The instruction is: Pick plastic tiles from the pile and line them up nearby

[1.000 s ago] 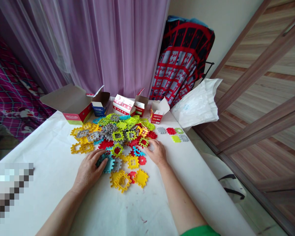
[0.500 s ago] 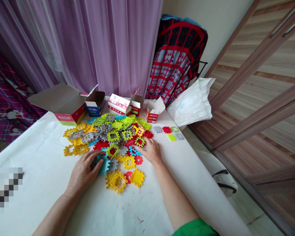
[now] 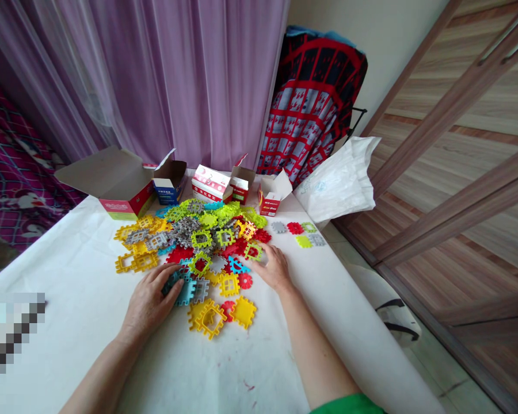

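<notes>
A mixed heap of toothed plastic building pieces (image 3: 183, 230) in yellow, grey, green, red and blue covers the middle of the white table. At its near left side my left hand (image 3: 149, 293) rests over blue pieces (image 3: 185, 292), thumb apart from the fingers; its fingertips are partly hidden. On the heap's right side my right hand (image 3: 274, 269) has a green square frame piece (image 3: 253, 250) between thumb and fingers. Close to its thumb are a blue triangular piece (image 3: 238, 265) and a red round piece (image 3: 245, 280). Nearer me lie yellow square pieces (image 3: 244, 312).
Along the back edge stand a large open box (image 3: 132, 201), a blue box (image 3: 167, 192), a white-and-red box (image 3: 211, 183) and small red boxes (image 3: 270, 204). Several pieces (image 3: 303, 241) lie apart at the right. A white bag (image 3: 336, 181) is beyond them; a white stool (image 3: 371, 287) stands beside the table.
My right hand has shifted slightly right and toward me, and the green frame piece has come with it. My left hand stays in place on the blue pieces.
</notes>
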Demonstrator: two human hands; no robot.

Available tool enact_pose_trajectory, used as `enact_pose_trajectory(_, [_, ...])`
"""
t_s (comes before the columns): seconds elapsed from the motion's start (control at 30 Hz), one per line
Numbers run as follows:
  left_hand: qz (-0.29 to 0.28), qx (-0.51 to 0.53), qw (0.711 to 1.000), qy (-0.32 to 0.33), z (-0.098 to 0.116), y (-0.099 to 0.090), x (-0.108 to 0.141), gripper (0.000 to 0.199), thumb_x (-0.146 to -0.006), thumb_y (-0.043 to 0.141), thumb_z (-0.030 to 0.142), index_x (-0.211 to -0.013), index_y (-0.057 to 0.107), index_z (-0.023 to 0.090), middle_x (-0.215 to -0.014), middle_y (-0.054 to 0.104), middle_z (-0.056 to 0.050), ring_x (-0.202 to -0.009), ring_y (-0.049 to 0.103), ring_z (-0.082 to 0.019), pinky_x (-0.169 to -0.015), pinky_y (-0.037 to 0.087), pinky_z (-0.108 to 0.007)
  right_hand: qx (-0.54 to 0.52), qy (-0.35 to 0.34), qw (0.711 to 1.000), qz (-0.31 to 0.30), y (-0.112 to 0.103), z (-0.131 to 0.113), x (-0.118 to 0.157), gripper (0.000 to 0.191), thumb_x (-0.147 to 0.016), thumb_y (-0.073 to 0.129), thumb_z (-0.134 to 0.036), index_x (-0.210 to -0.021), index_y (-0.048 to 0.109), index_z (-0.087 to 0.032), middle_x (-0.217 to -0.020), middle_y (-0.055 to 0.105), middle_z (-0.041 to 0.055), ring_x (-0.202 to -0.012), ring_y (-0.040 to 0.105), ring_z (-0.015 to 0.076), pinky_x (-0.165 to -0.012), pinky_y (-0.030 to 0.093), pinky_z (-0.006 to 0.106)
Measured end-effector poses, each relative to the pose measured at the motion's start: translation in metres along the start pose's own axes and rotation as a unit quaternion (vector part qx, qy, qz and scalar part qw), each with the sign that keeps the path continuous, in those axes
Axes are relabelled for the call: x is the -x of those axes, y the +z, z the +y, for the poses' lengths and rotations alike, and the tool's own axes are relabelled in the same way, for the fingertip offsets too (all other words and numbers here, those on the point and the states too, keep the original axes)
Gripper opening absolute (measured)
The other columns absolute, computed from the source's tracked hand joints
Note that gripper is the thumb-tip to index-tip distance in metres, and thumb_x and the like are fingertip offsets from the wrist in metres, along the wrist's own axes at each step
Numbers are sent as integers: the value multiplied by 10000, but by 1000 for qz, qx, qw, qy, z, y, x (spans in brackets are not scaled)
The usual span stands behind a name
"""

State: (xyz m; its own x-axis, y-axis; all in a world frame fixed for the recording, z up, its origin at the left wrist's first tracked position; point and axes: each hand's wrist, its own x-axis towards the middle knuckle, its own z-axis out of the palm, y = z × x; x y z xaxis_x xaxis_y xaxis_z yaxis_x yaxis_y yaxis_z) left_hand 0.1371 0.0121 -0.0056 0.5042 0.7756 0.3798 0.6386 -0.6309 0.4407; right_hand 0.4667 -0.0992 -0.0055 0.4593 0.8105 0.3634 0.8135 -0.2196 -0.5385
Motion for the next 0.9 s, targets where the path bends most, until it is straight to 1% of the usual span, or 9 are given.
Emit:
enact_pose_trajectory(0.07, [-1, 1, 1000, -1, 0, 0, 0, 536, -929, 438, 625, -1218, 701, 259, -1229, 734, -88, -1172, 670, -271, -1048, 533, -422, 4, 3, 1000, -6, -10, 11, 3, 485, -724, 656, -398, -1206, 698, -439, -1245, 729, 49, -1203, 649, 263, -1008, 463, 386])
enact_pose_trajectory(0.1, [0, 2, 1000, -1, 0, 1, 0, 539, -928, 436, 628, -1216, 701, 258, -1228, 734, -88, -1171, 670, -271, -1049, 533, -423, 12, 5, 1000, -13, -15, 17, 4, 509, -713, 653, -371, -1214, 694, -450, -1260, 723, 41, -1215, 643, 262, -1017, 461, 387])
enact_pose_trajectory(0.2, [4, 3, 1000, -1, 0, 1, 0, 556, -927, 422, 646, -1212, 701, 260, -1225, 734, -91, -1165, 672, -275, -1042, 535, -423, 43, 8, 998, -46, -29, 33, 7, 606, -703, 626, -273, -1302, 676, -346, -1331, 692, 53, -1243, 618, 277, -1076, 455, 433])
enact_pose_trajectory(0.27, [7, 3, 1000, -3, -1, 1, 0, 566, -926, 414, 656, -1212, 700, 260, -1223, 733, -91, -1162, 673, -275, -1035, 540, -419, 60, 9, 996, -69, -35, 40, 8, 651, -710, 609, -195, -1353, 650, -287, -1375, 668, 64, -1268, 599, 271, -1102, 446, 440])
enact_pose_trajectory(0.4, [6, 2, 1000, -2, 0, 1, -1, 574, -924, 412, 666, -1212, 702, 262, -1220, 733, -91, -1162, 675, -279, -1031, 543, -422, 78, 10, 993, -87, -39, 41, 7, 688, -729, 611, -110, -1398, 607, -271, -1414, 642, 70, -1299, 580, 250, -1115, 433, 405])
enact_pose_trajectory(0.5, [7, 6, 1000, 0, 1, 0, -1, 583, -925, 409, 669, -1207, 704, 252, -1214, 735, -96, -1156, 678, -280, -1032, 542, -423, 90, 22, 992, -82, -41, 36, 8, 582, -739, 675, -162, -1313, 637, -254, -1354, 672, 79, -1251, 602, 260, -1077, 444, 401])
enact_pose_trajectory(0.63, [9, 10, 1000, -2, 2, 0, -1, 598, -927, 400, 673, -1193, 706, 233, -1213, 734, -105, -1150, 678, -279, -1028, 543, -423, 135, 58, 987, -61, -42, 25, 17, 376, -753, 766, -333, -1104, 676, -230, -1170, 717, 90, -1117, 635, 279, -961, 462, 387])
enact_pose_trajectory(0.77, [9, 9, 1000, -2, 2, 0, -1, 598, -928, 401, 674, -1195, 706, 234, -1211, 736, -103, -1156, 676, -279, -1036, 538, -425, 189, 79, 978, -39, -43, 13, 25, 405, -745, 812, -411, -1083, 691, -226, -1152, 707, 116, -1101, 624, 299, -910, 450, 383])
enact_pose_trajectory(0.9, [2, 10, 1000, 1, 3, -2, -1, 610, -932, 393, 675, -1193, 708, 223, -1217, 733, -111, -1156, 677, -281, -1034, 542, -426, 214, 96, 970, -54, -45, 1, 26, 417, -792, 789, -434, -1135, 712, -210, -1189, 692, 134, -1124, 610, 307, -927, 441, 395])
